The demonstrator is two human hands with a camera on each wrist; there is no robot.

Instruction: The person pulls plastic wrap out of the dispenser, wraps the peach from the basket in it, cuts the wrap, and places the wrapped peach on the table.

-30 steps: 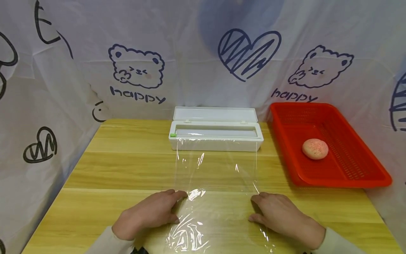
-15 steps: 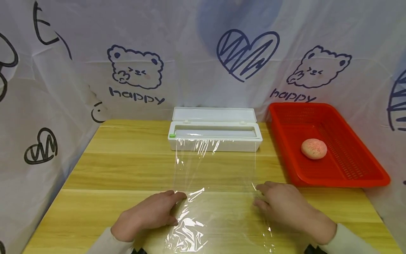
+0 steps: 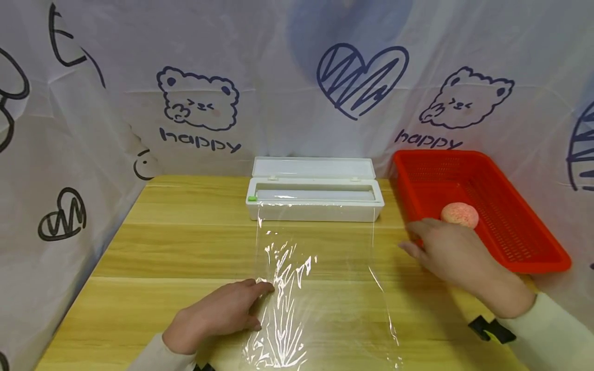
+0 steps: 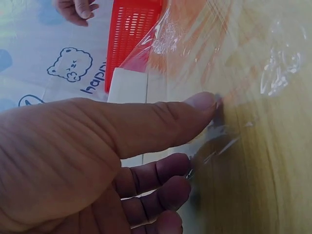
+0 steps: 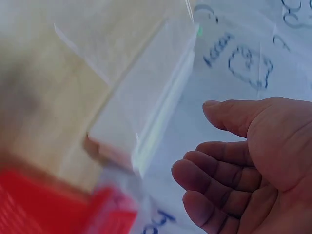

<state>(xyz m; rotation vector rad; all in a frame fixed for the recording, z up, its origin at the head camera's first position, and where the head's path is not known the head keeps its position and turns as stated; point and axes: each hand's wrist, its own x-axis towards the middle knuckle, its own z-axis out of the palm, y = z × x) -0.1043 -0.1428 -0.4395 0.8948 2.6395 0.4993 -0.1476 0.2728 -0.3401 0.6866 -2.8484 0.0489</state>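
Observation:
My left hand (image 3: pixel 223 314) rests at the left edge of a sheet of clear cling film (image 3: pixel 320 309), thumb and fingertips apart and touching it. The film stretches over the wooden table from a white cling film dispenser (image 3: pixel 315 213), whose lid stands up and whose roll shows inside. In the left wrist view the thumb (image 4: pixel 161 122) lies straight along the film. My right hand (image 3: pixel 459 252) is raised near the left rim of a red plastic basket (image 3: pixel 524 226), holding nothing, fingers loosely bent. Beyond it, a round pink-and-cream bun-like thing (image 3: pixel 459 213) lies in the basket, partly hidden by the hand.
White cloth (image 3: pixel 278 77) with drawn bears, hearts and lettering hangs behind the table and along its sides. A green slider (image 3: pixel 252 198) sits at the dispenser's left end. Wood-grain tabletop (image 3: pixel 153 247) extends left of the film.
My right hand has let go of the film's right edge and moved up and right to the basket. My left hand has stayed put, while the glints on the film have shifted.

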